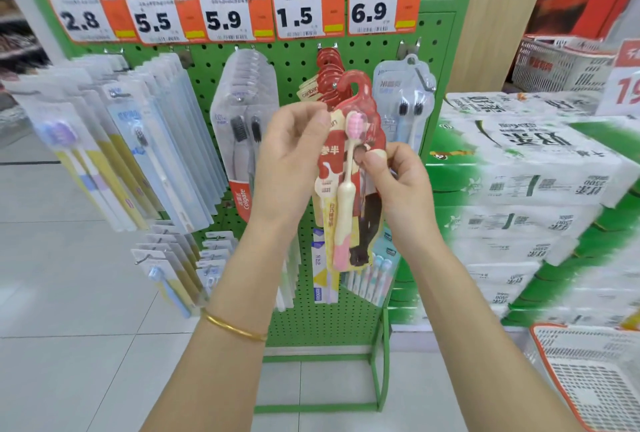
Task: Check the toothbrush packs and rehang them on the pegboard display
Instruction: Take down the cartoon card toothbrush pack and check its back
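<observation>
I hold a red toothbrush pack (349, 168) with a pink-and-cream brush upright in front of the green pegboard (298, 60). My left hand (291, 157) pinches its upper left edge. My right hand (398, 182) grips its right edge at mid-height, thumb on the front. Its red hook-shaped top is just below several more red packs (327, 74) hanging on a peg behind it. Other packs hang around: a Colgate twin pack (242, 126) to the left, a pale blue twin pack (407, 102) to the right, rows of clear packs (138, 140) further left.
Orange-and-white price tags (225, 19) line the top of the board. Stacked tissue bales (526, 196) stand close on the right. A white basket with an orange rim (588, 372) sits at lower right. Smaller packs (180, 268) hang low on the board. Pale floor tiles lie to the left.
</observation>
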`<state>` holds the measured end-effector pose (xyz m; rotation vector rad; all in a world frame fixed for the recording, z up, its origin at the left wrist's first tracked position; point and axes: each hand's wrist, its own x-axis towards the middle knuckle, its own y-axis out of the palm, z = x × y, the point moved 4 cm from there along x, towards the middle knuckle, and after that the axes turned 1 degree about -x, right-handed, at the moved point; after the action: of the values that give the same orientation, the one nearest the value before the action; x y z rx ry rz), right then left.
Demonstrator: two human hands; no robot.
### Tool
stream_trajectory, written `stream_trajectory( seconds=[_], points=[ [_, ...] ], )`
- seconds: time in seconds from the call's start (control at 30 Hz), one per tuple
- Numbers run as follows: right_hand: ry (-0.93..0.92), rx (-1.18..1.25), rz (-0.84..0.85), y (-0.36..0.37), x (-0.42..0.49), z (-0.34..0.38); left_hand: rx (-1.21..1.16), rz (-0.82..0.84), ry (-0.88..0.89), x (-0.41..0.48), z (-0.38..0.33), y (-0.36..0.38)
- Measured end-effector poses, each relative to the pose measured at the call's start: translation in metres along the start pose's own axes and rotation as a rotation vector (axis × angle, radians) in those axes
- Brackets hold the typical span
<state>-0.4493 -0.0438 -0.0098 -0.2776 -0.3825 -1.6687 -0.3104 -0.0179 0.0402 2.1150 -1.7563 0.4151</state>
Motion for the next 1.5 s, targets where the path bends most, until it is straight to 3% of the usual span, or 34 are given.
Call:
stream_trajectory(
  seconds=[0.3,0.57,0.87,1.03,1.2,1.3,1.4,1.5],
  points=[
    [0.007,-0.115,-0.023,0.015,0.010,0.000,0.513,-0.093,0.225,0.007,0.002,-0.001],
    [-0.028,-0.198,-0.041,0.023,0.024,-0.003,0.728,-0.079,0.298,0.010,0.004,0.005],
    [-0.036,-0.269,-0.026,0.025,0.025,-0.014,0.824,-0.066,0.333,0.011,0.012,0.007],
    [-0.112,-0.465,-0.007,0.020,0.029,-0.012,0.824,-0.070,0.325,0.009,0.010,0.009],
    [-0.323,-0.795,-0.140,0.010,0.021,0.008,0.808,-0.097,0.342,0.007,0.008,0.013],
    [-0.485,-0.871,-0.248,0.009,0.022,0.037,0.804,-0.125,0.365,0.007,0.005,0.014],
    [-0.537,-0.850,-0.185,0.014,0.038,0.067,0.797,-0.142,0.386,0.008,0.002,0.014],
    [-0.469,-0.982,-0.067,0.028,0.071,0.085,0.793,-0.162,0.400,0.010,-0.001,0.014]
  ],
)
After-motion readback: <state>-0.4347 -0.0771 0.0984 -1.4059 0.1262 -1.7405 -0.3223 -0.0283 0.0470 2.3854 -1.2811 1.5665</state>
